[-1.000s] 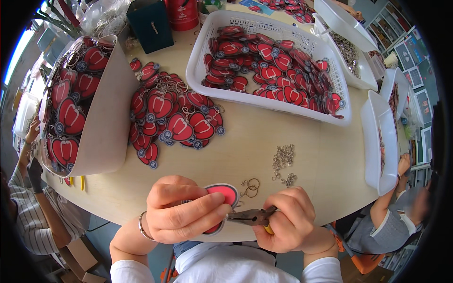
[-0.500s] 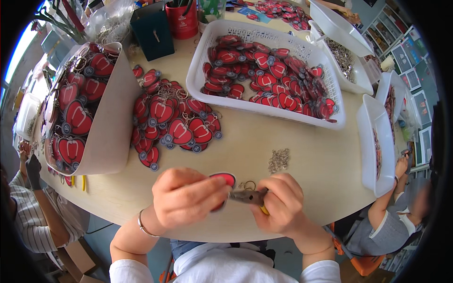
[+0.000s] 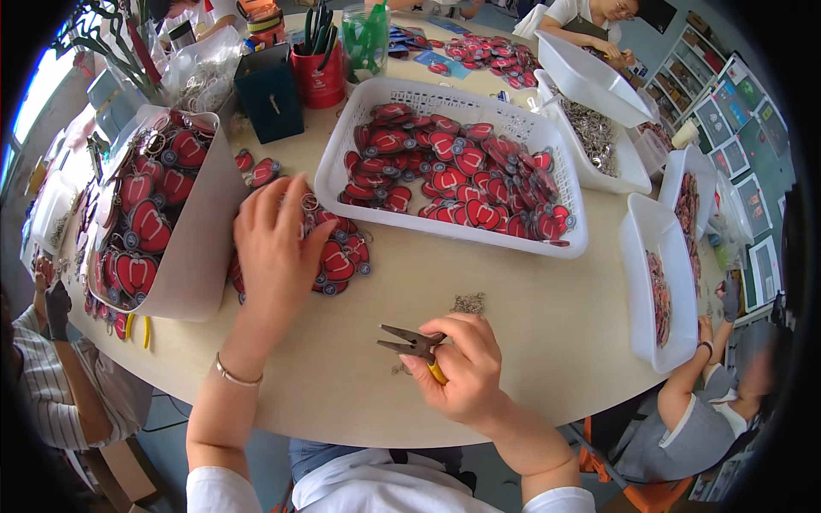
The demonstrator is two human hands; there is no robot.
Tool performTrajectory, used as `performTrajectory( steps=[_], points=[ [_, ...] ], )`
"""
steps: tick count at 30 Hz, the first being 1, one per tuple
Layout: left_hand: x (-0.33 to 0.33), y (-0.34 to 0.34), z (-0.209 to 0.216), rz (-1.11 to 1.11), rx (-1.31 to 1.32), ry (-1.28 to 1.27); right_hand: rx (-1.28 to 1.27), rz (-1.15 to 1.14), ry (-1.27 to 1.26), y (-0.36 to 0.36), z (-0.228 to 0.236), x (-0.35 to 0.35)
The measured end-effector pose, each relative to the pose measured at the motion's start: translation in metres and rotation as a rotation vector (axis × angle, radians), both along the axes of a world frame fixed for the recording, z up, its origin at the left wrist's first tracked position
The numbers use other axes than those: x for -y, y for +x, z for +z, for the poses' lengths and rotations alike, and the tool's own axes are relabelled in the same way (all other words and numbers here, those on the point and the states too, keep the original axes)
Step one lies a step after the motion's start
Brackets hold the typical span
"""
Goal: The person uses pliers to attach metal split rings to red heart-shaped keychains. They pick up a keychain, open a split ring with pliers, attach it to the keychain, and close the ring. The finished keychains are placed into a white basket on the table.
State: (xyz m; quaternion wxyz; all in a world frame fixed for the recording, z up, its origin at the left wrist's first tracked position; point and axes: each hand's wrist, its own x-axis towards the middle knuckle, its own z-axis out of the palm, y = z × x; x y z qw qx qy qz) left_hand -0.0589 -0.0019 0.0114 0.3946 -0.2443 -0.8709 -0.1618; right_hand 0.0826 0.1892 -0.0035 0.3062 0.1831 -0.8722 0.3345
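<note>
My left hand [image 3: 278,244] reaches over a loose pile of red keychains [image 3: 342,261], its fingers stretched apart. Nothing shows in its grasp, and it hides much of the pile. Long-nose pliers [image 3: 412,342] with yellow handles are held in my right hand [image 3: 466,368], their jaws parted and pointing left. Between the jaws I see nothing. Just beyond that hand lies a small heap of metal fittings [image 3: 469,303], partly covered by it. A few more metal bits [image 3: 399,369] lie below the pliers.
A tall cream bin [image 3: 201,248] of keychains stands at the left. Ahead, a white basket [image 3: 445,236] holds red tags. White trays [image 3: 633,282] line the right side. Behind are a dark green box [image 3: 272,94] and a red tool cup [image 3: 318,79]. Other people sit around the table.
My left hand has let go of the red keychain and moved up and left to the pile. My right hand has shifted slightly left with the pliers, now open. The view has tilted up.
</note>
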Motion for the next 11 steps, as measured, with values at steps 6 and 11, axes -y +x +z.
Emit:
performTrajectory(
  steps=[6,11],
  points=[
    [-0.103,-0.065,0.018,-0.202,0.736,-0.169,-0.020,-0.134,-0.405,-0.003,0.003,-0.007],
    [-0.160,-0.119,-0.014,-0.178,0.780,-0.204,0.116,-0.342,-0.423,-0.019,-0.003,-0.035]
  ],
)
